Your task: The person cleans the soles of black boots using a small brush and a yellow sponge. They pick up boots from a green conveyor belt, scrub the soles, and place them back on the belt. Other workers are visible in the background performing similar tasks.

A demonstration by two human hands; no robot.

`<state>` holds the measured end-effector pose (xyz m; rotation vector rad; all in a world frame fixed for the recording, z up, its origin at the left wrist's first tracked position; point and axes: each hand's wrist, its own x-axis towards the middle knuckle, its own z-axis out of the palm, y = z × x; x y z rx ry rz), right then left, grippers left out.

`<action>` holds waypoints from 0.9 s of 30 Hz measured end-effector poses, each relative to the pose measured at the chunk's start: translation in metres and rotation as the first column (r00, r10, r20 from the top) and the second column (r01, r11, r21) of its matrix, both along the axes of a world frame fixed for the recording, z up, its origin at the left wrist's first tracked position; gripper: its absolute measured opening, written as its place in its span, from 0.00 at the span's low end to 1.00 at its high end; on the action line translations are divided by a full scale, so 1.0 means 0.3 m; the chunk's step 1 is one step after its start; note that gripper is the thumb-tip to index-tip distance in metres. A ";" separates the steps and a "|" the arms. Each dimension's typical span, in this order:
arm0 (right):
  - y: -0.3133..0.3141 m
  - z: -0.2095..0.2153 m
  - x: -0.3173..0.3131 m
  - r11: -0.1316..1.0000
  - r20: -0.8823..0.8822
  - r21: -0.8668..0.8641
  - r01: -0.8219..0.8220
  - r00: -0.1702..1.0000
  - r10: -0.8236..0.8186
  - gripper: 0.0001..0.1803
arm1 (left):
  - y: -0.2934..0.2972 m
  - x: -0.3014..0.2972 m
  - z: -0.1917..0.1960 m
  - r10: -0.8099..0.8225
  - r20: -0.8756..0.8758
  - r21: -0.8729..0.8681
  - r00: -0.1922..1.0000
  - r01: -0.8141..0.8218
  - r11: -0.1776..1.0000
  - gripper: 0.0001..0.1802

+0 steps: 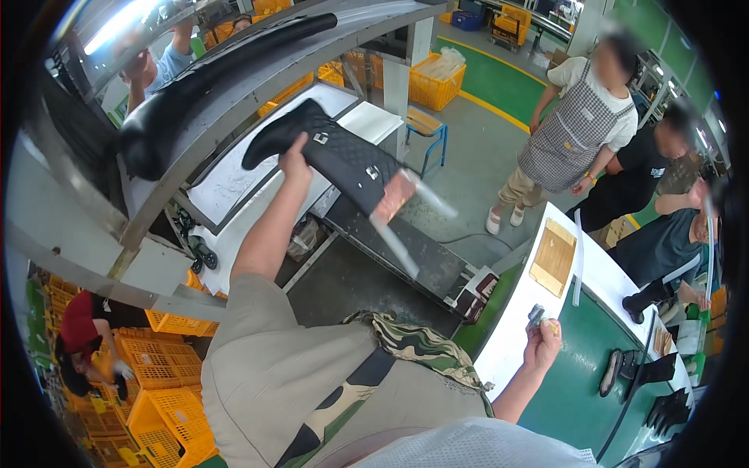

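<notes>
1. Holding a black quilted boot aloft, the left hand has its fingers clamped round it near the ankle. Foot points left, open top to the right; boot clear of any surface, as far as one view tells, out before a dark low bench.
2. Right hand well apart, near the edge of a white table. Fingers closed on a small grey-blue object; too small to tell its kind.
3. Done, by look: boot assembled, two bright buckles on the shaft, coppery lining showing at the mouth.
4. Left, in my judgement: boot not yet set down. Two pale strips jut from its top; cannot tell whether they are to stay. Work on this boot seems partway through.
5. Nearby: another black boot lies on the upper shelf; more dark footwear stands on the green belt to the right. Their stage cannot be judged from here.
</notes>
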<state>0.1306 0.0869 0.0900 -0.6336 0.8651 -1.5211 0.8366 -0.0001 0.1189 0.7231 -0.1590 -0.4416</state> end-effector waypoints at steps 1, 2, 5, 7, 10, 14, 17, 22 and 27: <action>-0.002 -0.008 -0.006 1.000 0.011 -0.022 -0.013 1.000 0.013 0.09 | -0.014 -0.098 0.030 0.009 0.095 0.078 0.995 -0.017 0.997 0.25; 0.004 -0.026 -0.027 1.000 0.022 -0.019 -0.008 1.000 0.008 0.09 | -0.018 -0.198 0.072 -0.028 0.212 0.067 0.977 0.014 0.998 0.27; 0.052 -0.024 -0.034 1.000 0.056 -0.006 0.010 0.998 -0.010 0.09 | 0.008 -0.378 0.179 -0.175 0.670 0.182 0.721 0.070 0.981 0.29; 0.107 -0.054 -0.084 1.000 0.087 -0.011 0.028 0.996 -0.027 0.09 | 0.032 -0.555 0.321 -0.243 0.831 0.233 0.500 0.085 0.969 0.30; 0.154 -0.100 -0.124 1.000 0.144 0.003 0.021 0.989 -0.021 0.09 | 0.020 -0.735 0.477 -0.248 0.943 0.240 0.224 0.062 0.969 0.30; 0.224 -0.128 -0.180 1.000 0.170 -0.010 -0.002 0.985 0.004 0.09 | 0.079 -1.027 0.799 -0.095 0.987 0.091 -0.130 -0.032 0.995 0.31; 0.238 -0.136 -0.186 0.998 0.172 -0.053 -0.032 0.984 0.041 0.08 | 0.074 -1.187 1.036 0.019 0.955 -0.003 -0.295 0.057 0.998 0.36; 0.288 -0.105 -0.204 0.994 0.191 -0.102 -0.034 0.980 0.053 0.07 | 0.132 -1.509 1.374 -0.097 0.852 0.043 -0.515 -0.117 0.992 0.30; 0.295 -0.105 -0.130 0.986 0.214 -0.131 -0.099 0.969 0.126 0.08 | 0.094 -1.701 1.515 -0.159 0.647 -0.107 -0.746 -0.295 0.949 0.21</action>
